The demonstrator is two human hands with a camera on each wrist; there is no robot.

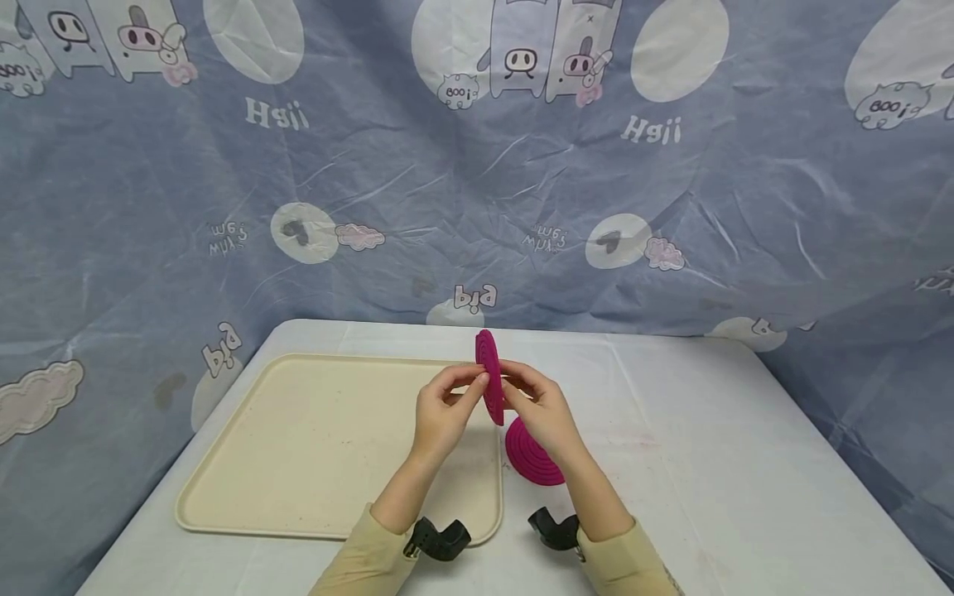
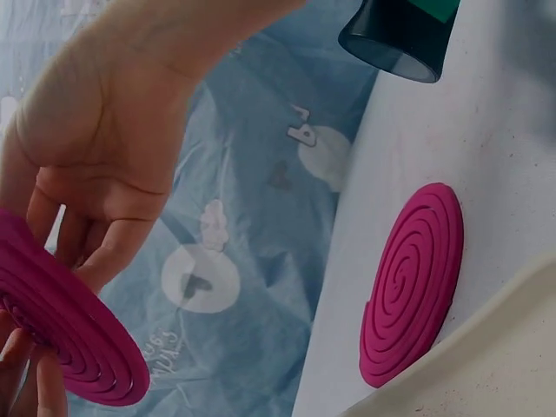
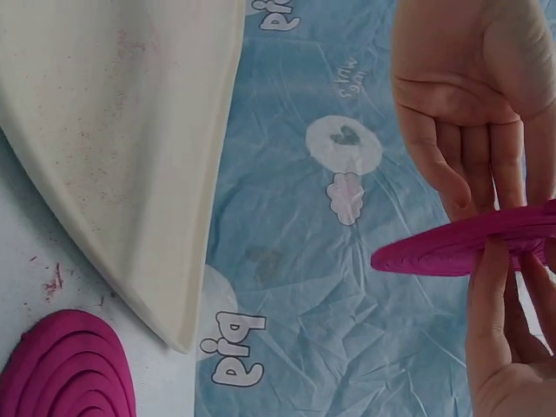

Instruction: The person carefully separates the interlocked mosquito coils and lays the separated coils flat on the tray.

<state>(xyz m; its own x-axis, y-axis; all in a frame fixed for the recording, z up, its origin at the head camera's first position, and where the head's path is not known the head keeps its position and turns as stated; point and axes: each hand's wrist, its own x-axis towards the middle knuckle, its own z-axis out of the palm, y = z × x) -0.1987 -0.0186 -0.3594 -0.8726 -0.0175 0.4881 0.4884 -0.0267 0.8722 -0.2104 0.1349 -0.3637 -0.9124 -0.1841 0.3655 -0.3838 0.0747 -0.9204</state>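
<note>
Sleeves, pale yellow, at the bottom edge of the head view, each wrist carrying a black camera mount [image 1: 437, 538]. Beyond them: white surface [image 1: 708, 463], smooth, faintly stained, with open room to the right of the hands.

Flat magenta coil [image 1: 532, 455], round, ridged in a spiral, lying on the surface just off the tray's right edge, partly under the right forearm. The left wrist view shows its full spiral [image 2: 413, 282]; the right wrist view only an arc [image 3: 65, 369].

Tray [image 1: 298, 447], cream, rectangular, rounded corners, low rim, bare.

Raised magenta coil [image 1: 489, 377], same kind, held on edge above the surface between both hands. Left hand [image 1: 441, 414] pinches its left face; right hand [image 1: 540, 410] pinches its right face, grip closed on the disc on both sides.

Backdrop: crinkled blue cloth [image 1: 477, 165] with cartoon pigs, behind the surface's far edge.
</note>
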